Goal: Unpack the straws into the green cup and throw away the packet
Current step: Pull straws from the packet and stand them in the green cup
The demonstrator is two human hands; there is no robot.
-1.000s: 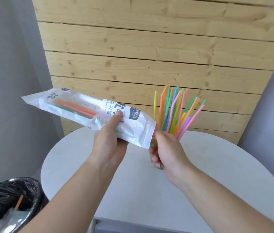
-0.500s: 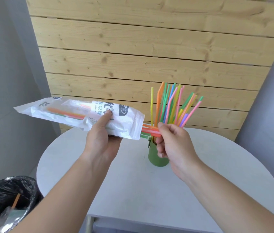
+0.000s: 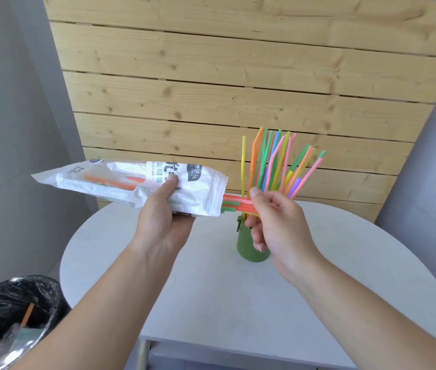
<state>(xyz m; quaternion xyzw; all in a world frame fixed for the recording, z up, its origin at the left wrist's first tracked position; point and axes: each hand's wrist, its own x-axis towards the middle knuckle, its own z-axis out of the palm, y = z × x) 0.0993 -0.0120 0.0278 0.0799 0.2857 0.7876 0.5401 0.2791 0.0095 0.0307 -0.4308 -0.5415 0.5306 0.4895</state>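
Note:
My left hand [image 3: 162, 217] grips the white straw packet [image 3: 120, 182], held level above the table with its open end pointing right. Several orange, green and pink straws [image 3: 234, 205] stick out of that end, and my right hand [image 3: 274, 225] pinches their tips between thumb and fingers. Behind my right hand stands the green cup [image 3: 249, 247] on the round table, partly hidden by my fingers. Many coloured straws [image 3: 278, 164] stand fanned out in the cup. A few more straws show through the packet near its closed left end.
The round white table [image 3: 185, 276] stands against a wooden slat wall [image 3: 238, 89]. A bin lined with a black bag [image 3: 11, 316] sits on the floor at the lower left, with some rubbish inside. Grey walls flank both sides.
My right hand has taken hold of the straw ends at the packet's mouth and drawn them a little way out to the right. The green cup has come into view.

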